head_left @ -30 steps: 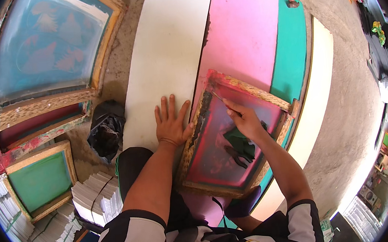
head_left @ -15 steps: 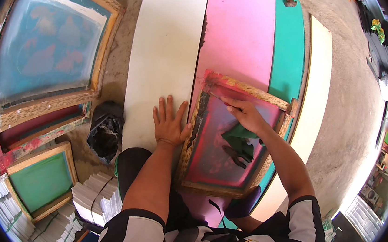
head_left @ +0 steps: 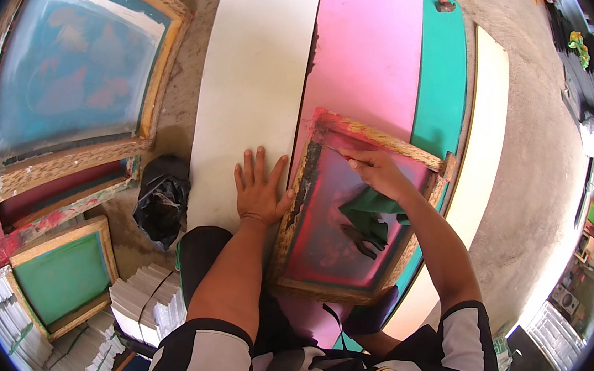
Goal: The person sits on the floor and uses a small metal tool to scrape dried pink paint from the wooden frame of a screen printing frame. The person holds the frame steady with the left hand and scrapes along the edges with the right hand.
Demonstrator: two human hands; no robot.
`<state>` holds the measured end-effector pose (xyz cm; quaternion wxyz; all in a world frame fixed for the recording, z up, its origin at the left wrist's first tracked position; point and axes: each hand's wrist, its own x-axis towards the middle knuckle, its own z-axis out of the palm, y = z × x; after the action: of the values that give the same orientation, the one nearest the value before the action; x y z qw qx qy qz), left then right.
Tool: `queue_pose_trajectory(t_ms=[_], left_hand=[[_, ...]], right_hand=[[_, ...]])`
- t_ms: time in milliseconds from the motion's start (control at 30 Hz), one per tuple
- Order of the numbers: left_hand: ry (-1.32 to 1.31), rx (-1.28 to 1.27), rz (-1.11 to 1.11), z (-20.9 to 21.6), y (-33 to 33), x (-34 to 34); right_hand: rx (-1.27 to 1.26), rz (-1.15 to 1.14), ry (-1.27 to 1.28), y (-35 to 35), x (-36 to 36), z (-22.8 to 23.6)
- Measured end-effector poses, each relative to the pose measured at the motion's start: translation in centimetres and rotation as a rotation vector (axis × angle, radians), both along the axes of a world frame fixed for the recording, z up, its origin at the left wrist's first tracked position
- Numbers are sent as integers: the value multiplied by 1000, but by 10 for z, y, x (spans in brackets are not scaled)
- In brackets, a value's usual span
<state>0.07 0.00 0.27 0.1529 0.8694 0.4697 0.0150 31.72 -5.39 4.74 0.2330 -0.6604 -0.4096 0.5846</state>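
Observation:
A wooden-framed printing screen with pink-stained mesh lies tilted across the boards before me. My left hand rests flat with fingers spread on the white board, its thumb touching the screen's left side. Over the far part of the mesh, my right hand is closed around a thin tool; most of it is hidden by the fingers. A crumpled dark green cloth lies on the mesh below the right hand. Beside the cloth is a dark two-pronged shape, perhaps pliers.
Pink, green and cream boards run side by side. A hammer lies on the green one's far end. Left are a blue screen, a green screen, a black plastic bag and bundled paper stacks.
My right hand has shifted slightly and its fingers have curled in, showing a bit of the thin tool. My left hand and the screen have stayed in place.

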Motion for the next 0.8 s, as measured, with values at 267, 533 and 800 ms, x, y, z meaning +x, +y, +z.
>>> queue_pose_trajectory(t_ms=[267, 533, 800], left_hand=[[-2, -26, 1, 1, 1, -1], [7, -28, 0, 0, 1, -2], [-46, -21, 2, 2, 1, -2]], right_hand=[[331, 237, -510, -3, -19, -2], [-288, -209, 294, 16, -9, 19], [255, 182, -699, -20, -34, 42]])
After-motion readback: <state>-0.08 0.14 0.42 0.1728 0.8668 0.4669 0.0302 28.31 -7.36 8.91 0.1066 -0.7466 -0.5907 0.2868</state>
